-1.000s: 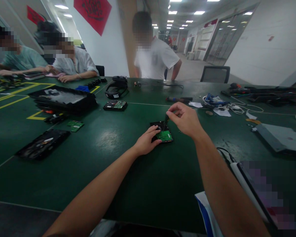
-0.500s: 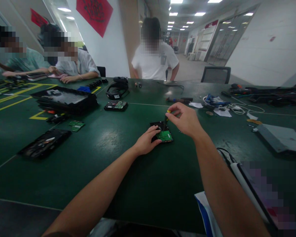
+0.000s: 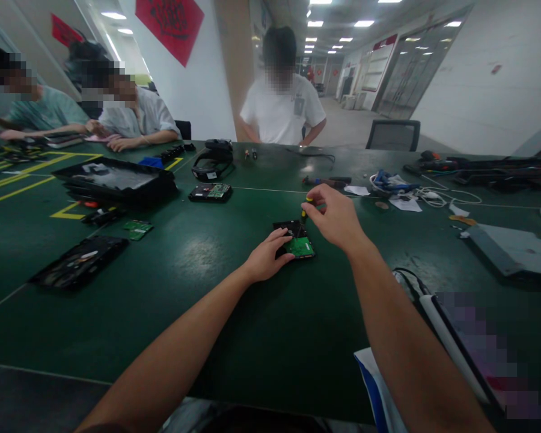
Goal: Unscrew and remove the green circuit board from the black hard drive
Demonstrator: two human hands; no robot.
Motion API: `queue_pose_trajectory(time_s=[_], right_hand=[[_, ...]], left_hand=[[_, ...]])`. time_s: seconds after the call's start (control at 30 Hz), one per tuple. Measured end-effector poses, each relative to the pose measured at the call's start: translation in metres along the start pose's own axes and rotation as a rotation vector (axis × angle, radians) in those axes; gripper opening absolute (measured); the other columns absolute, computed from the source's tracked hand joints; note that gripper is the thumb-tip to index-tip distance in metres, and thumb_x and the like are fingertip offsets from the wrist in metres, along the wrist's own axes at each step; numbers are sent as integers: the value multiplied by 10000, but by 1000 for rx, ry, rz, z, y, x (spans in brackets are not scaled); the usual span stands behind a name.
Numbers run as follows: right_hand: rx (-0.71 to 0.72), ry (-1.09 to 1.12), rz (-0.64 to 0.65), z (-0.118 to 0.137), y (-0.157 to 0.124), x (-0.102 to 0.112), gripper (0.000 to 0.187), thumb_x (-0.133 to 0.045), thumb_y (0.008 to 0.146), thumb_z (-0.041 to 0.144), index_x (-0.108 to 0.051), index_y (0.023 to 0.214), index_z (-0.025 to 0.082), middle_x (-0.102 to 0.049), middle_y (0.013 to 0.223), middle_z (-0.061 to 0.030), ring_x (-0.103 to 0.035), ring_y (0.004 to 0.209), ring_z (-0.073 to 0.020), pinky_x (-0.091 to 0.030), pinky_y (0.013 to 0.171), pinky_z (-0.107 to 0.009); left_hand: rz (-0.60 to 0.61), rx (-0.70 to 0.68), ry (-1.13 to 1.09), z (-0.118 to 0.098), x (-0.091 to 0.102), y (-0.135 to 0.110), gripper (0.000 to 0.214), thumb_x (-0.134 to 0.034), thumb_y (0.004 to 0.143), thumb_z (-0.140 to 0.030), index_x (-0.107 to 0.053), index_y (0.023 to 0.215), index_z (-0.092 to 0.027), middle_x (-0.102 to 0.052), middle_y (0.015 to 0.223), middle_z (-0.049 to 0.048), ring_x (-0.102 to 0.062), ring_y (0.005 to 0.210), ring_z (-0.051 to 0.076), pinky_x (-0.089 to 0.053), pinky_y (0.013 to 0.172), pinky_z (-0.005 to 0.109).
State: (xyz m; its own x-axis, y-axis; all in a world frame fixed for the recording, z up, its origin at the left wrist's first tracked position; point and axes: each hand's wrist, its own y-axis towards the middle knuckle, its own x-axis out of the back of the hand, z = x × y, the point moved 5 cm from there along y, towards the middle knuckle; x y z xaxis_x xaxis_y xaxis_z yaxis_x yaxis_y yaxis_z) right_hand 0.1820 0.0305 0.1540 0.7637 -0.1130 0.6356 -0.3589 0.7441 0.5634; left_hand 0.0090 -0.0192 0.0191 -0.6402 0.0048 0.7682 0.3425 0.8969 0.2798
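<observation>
A hard drive (image 3: 303, 247) with a green circuit board lies flat on the table in front of me. My left hand (image 3: 267, 258) grips its left side, fingers over the top and thumb along the near edge. Between the thumb and fingers of my right hand (image 3: 336, 216) is a small yellow-and-black screwdriver (image 3: 303, 211). It stands nearly upright, its shaft pointing down at the far part of the drive. The exact spot where the tip meets the drive is too small to make out.
Another drive (image 3: 210, 192) and a loose green circuit board (image 3: 138, 229) lie to the left, near a black tray (image 3: 117, 177) and a dark panel (image 3: 79, 261). At right are a grey metal box (image 3: 516, 249), cables (image 3: 428, 193) and a tablet-like device (image 3: 455, 349). Several people sit or stand around the table.
My right hand has turned slightly around the screwdriver, and more of its yellow handle shows. The left hand and the hard drive stay in place; the view has shifted a little.
</observation>
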Motion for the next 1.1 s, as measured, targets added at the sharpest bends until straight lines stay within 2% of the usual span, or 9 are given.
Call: queue_pose_trajectory(time_s=[0.17,0.3,0.63,0.83,0.9,1.0,1.1], right_hand=[[-25,-20,-16,-4,-1,0,169,-673,885,271,-608,1033,223,-719,1016,-94,-695,922,-259,-553,790,-408],[-56,6,-20,-2,-2,0,143,-677,877,266,-588,982,226,-729,974,-74,-706,882,-241,-547,779,-388],[6,-52,34,9,-1,2,184,-698,876,346,-565,944,238,-708,947,-45,-662,823,-216,-489,767,-368],[-47,-60,51,6,-3,-3,222,-663,917,394,-615,1051,225,-740,991,-67,-668,856,-227,-458,763,-354],[-28,-89,95,7,-3,-5,196,-619,954,413,-652,1004,226,-743,953,-59,-658,844,-223,-434,748,-347],[-4,-147,174,11,-2,-7,369,-531,998,516,-676,833,220,-718,838,-52,-618,759,-206,-382,695,-341],[-34,-127,213,11,-2,-8,484,-474,1008,589,-675,780,212,-689,775,-46,-580,703,-188,-350,664,-334]], left_hand=[[-4,0,5,3,-2,1,591,-623,957,-451,-536,1468,-168,-416,1621,144,-349,1531,298,-308,1266,483],[-9,-3,3,2,-2,1,585,-626,957,-452,-540,1465,-178,-420,1620,138,-351,1531,294,-308,1266,488],[-3,4,-1,2,-1,1,586,-628,956,-453,-534,1470,-189,-407,1630,125,-336,1538,298,-302,1270,492],[-8,1,3,2,-1,1,571,-630,956,-440,-544,1459,-183,-419,1623,127,-339,1537,294,-305,1270,489],[-9,3,1,1,-1,0,571,-634,954,-438,-545,1459,-186,-419,1622,128,-341,1536,296,-306,1269,496],[-10,-1,-1,0,0,0,572,-641,950,-432,-543,1463,-197,-414,1625,124,-348,1533,298,-307,1267,502],[-11,0,-3,0,0,1,568,-644,948,-429,-547,1459,-198,-413,1627,124,-353,1530,296,-310,1265,497]])
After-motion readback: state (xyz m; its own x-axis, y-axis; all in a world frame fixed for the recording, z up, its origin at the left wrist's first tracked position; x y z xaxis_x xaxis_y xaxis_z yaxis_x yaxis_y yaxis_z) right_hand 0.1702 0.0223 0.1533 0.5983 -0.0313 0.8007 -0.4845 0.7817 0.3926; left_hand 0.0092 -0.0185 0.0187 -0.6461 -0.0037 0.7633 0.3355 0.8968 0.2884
